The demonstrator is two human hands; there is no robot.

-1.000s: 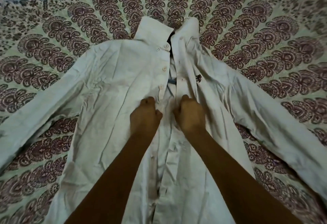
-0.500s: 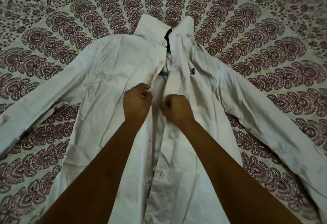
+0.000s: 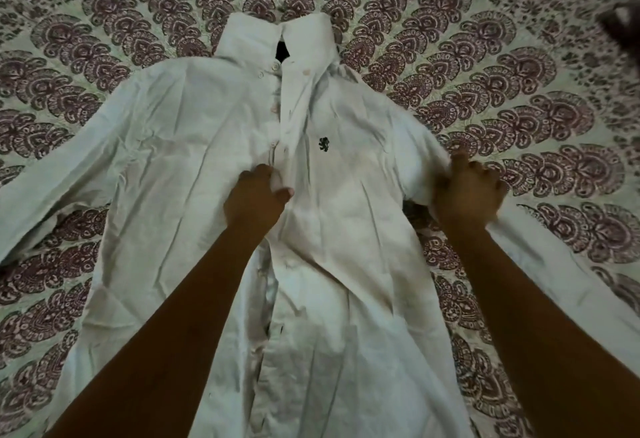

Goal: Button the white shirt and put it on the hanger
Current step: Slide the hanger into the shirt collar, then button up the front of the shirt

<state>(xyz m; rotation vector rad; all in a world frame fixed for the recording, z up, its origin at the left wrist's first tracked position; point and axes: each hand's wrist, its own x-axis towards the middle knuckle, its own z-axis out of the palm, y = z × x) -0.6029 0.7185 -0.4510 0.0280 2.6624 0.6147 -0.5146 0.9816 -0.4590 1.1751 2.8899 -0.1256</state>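
The white shirt (image 3: 346, 247) lies face up on a patterned bedspread, collar away from me, sleeves spread to both sides. A small dark emblem (image 3: 323, 144) marks its chest. Its two front edges meet along the middle, and several buttons (image 3: 273, 109) show below the collar. My left hand (image 3: 256, 197) pinches the front placket at chest height. My right hand (image 3: 465, 192) grips a fold of cloth at the shirt's right armpit, where the sleeve starts. No hanger is in view.
The bedspread (image 3: 519, 108), cream with maroon paisley rings, covers the whole surface around the shirt. A dark blurred object (image 3: 623, 25) sits at the far right edge.
My right hand has left the placket and moved right to the armpit seam. The right front panel now lies flatter over the left one, closing the gap. My left hand stays at the placket.
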